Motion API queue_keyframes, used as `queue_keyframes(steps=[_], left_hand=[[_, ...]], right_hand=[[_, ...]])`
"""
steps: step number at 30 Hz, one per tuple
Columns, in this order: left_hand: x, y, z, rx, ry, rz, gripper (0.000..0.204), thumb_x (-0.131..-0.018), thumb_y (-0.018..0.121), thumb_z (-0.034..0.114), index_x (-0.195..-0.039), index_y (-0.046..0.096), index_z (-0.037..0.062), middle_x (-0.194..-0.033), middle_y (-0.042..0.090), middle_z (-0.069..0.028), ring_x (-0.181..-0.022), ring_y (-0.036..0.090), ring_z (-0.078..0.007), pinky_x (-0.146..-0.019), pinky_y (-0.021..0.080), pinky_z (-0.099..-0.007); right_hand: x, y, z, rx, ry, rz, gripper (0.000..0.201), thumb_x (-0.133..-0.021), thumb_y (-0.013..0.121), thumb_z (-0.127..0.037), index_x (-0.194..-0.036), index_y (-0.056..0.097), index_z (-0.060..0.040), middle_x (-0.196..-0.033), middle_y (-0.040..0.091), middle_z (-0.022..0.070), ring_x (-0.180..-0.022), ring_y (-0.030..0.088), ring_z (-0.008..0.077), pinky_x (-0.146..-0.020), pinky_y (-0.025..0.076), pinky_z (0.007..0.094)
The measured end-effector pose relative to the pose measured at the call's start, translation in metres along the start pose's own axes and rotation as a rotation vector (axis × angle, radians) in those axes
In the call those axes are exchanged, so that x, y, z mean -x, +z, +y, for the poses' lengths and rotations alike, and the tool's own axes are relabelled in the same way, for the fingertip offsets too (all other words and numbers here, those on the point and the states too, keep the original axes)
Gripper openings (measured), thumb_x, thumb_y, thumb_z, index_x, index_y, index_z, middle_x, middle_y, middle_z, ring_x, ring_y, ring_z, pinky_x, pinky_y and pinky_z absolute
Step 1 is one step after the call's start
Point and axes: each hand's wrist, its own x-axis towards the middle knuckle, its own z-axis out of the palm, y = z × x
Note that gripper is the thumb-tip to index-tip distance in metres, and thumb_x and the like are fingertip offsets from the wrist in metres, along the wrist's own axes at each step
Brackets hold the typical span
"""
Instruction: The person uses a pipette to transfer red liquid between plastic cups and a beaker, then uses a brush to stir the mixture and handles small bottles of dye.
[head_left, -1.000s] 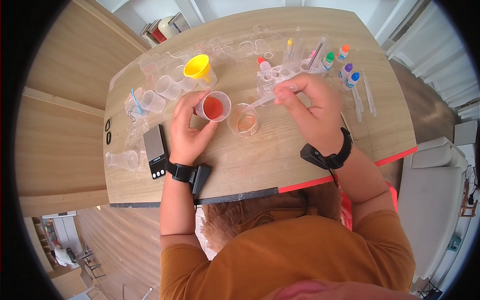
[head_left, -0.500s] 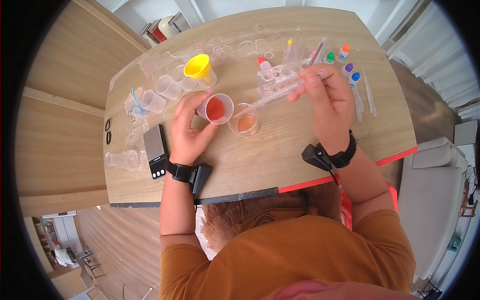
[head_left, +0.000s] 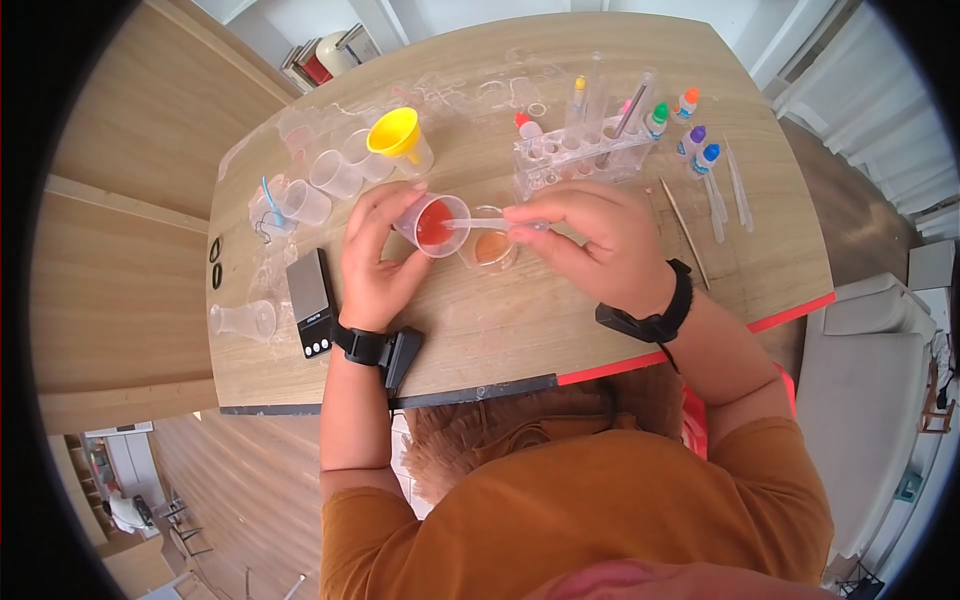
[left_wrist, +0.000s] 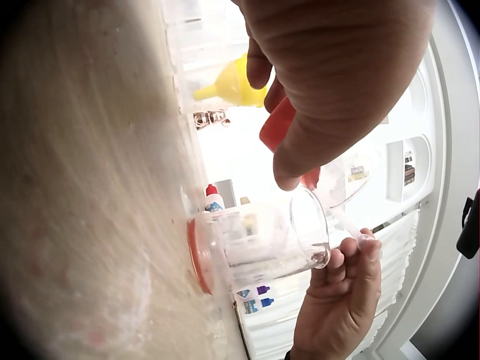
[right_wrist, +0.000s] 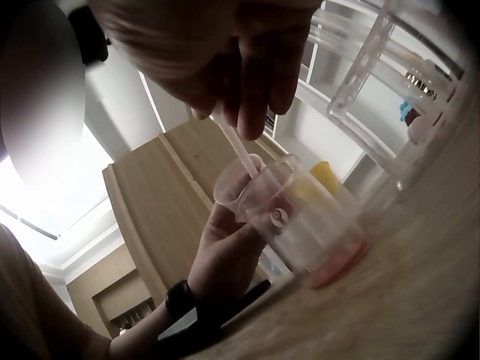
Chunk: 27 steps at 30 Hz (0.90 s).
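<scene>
In the head view the left hand (head_left: pixel 378 262) grips a clear plastic cup (head_left: pixel 408 222) of red liquid, tilted toward the right hand. The right hand (head_left: pixel 612 243) pinches a clear pipette (head_left: pixel 490 224), whose tip reaches into that cup's mouth. Below the pipette a clear beaker (head_left: pixel 494 266) stands on the table with a little orange liquid at its base. In the left wrist view the beaker (left_wrist: pixel 259 244) stands below the held cup, apart from the left hand. The right wrist view shows the pipette (right_wrist: pixel 236 142) beneath the right fingers.
A test-tube rack (head_left: pixel 580 160) stands behind the right hand, with dropper bottles (head_left: pixel 700 150) to its right. A yellow funnel (head_left: pixel 396 133) sits in a cup behind the left hand. A black scale (head_left: pixel 312 300) lies at left, and a wooden stick (head_left: pixel 686 232) at right.
The right hand has moved left and nearer the body, and the pipette's tip has gone from the beaker to inside the held cup. The left hand's cup has shifted slightly right.
</scene>
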Motion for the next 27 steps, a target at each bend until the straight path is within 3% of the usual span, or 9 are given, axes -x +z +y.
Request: queue_keyframes(steps=[4,6,13,15,19,21,27], left_hand=[[-0.0002,-0.0002,0.0010,-0.004,-0.001,-0.002,0.057,-0.077,0.085,-0.002,-0.132,0.068,0.0066,-0.131,0.070,-0.0155,-0.120,0.068,-0.0315,-0.102,0.054,-0.0396],[-0.0001,-0.0002,0.0012,-0.003,-0.002,-0.001,0.058,-0.077,0.085,-0.002,-0.132,0.068,0.0065,-0.131,0.070,-0.0155,-0.120,0.068,-0.0314,-0.102,0.054,-0.0395],[0.0002,-0.0001,0.0011,0.002,-0.018,-0.003,0.058,-0.077,0.086,-0.002,-0.132,0.069,0.0064,-0.132,0.070,-0.0154,-0.120,0.068,-0.0309,-0.102,0.054,-0.0391],[0.0003,-0.0002,0.0013,0.001,-0.022,-0.004,0.058,-0.077,0.085,-0.001,-0.132,0.069,0.0063,-0.132,0.070,-0.0154,-0.120,0.068,-0.0309,-0.102,0.054,-0.0390],[0.0002,-0.0009,0.0017,0.004,-0.029,-0.007,0.058,-0.077,0.085,-0.001,-0.133,0.069,0.0064,-0.131,0.070,-0.0155,-0.120,0.067,-0.0315,-0.102,0.054,-0.0392],[0.0003,-0.0012,0.0016,0.005,-0.026,-0.007,0.059,-0.077,0.084,0.000,-0.133,0.069,0.0065,-0.131,0.070,-0.0155,-0.120,0.067,-0.0317,-0.102,0.053,-0.0393],[0.0010,-0.0012,-0.0001,0.006,-0.037,-0.016,0.059,-0.077,0.084,0.000,-0.133,0.069,0.0061,-0.131,0.070,-0.0156,-0.120,0.067,-0.0318,-0.102,0.053,-0.0394]], right_hand=[[0.0005,0.0007,-0.0010,-0.001,0.020,-0.002,0.021,-0.090,0.082,-0.002,-0.111,0.080,-0.0037,-0.095,0.080,0.0106,-0.080,0.074,0.0232,-0.069,0.056,0.0328],[0.0016,0.0019,-0.0007,-0.004,0.043,0.000,0.015,-0.096,0.077,-0.014,-0.110,0.081,-0.0069,-0.093,0.077,0.0075,-0.082,0.072,0.0251,-0.071,0.055,0.0348],[-0.0008,0.0011,-0.0021,-0.027,0.050,0.008,0.016,-0.097,0.076,-0.015,-0.111,0.079,-0.0071,-0.094,0.077,0.0076,-0.085,0.073,0.0264,-0.073,0.056,0.0361],[-0.0017,-0.0005,-0.0028,-0.037,0.042,-0.017,0.022,-0.092,0.082,-0.005,-0.114,0.079,-0.0034,-0.100,0.079,0.0113,-0.085,0.075,0.0228,-0.075,0.057,0.0324],[-0.0005,0.0005,-0.0023,-0.046,0.052,-0.024,0.023,-0.092,0.082,-0.005,-0.115,0.079,-0.0032,-0.100,0.079,0.0114,-0.086,0.075,0.0217,-0.076,0.057,0.0320],[0.0003,0.0016,-0.0024,-0.068,0.093,-0.021,0.019,-0.097,0.076,-0.015,-0.115,0.078,-0.0079,-0.097,0.078,0.0073,-0.087,0.074,0.0244,-0.077,0.057,0.0354],[0.0002,0.0014,-0.0029,-0.084,0.100,-0.024,0.022,-0.097,0.076,-0.014,-0.118,0.077,-0.0077,-0.098,0.078,0.0076,-0.087,0.074,0.0237,-0.077,0.057,0.0350]])
